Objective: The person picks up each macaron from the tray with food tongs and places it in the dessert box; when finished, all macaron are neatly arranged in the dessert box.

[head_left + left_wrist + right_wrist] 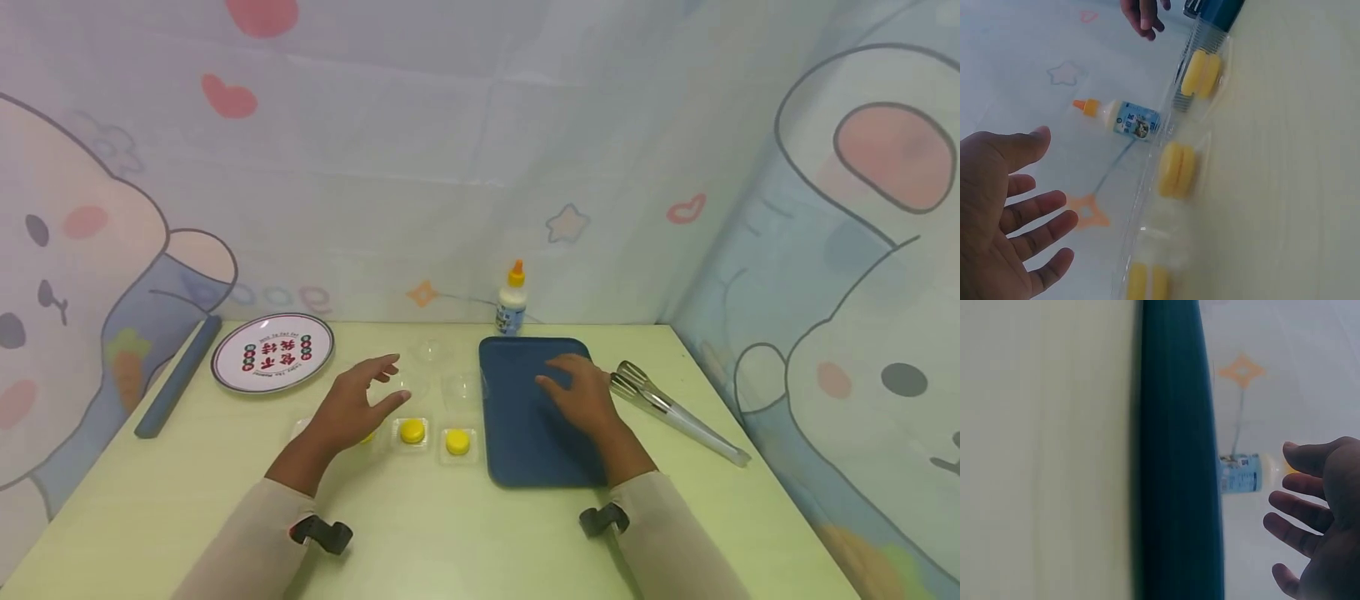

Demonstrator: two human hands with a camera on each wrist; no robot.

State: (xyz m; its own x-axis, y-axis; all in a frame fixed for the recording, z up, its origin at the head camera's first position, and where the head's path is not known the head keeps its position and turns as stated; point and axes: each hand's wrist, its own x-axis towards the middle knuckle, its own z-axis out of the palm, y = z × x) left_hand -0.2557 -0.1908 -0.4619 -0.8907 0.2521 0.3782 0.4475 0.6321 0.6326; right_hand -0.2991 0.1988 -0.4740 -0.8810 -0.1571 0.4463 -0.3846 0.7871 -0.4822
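Yellow macarons (412, 431) at the blue tray (517, 458)'s nine o'clock are seemingly left unlifted — nothing is grasped by left hand (351, 410) or right hand (587, 397)

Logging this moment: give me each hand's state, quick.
Left hand: open, holding nothing.
Right hand: open, holding nothing.

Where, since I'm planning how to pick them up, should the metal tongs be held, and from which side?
Probably mid-handle on the metal tongs, with the right hand coming from above. They lie slanted on the table, slotted head close to the blue tray, and the long, narrow handle extends away from it, offering accessible edges.
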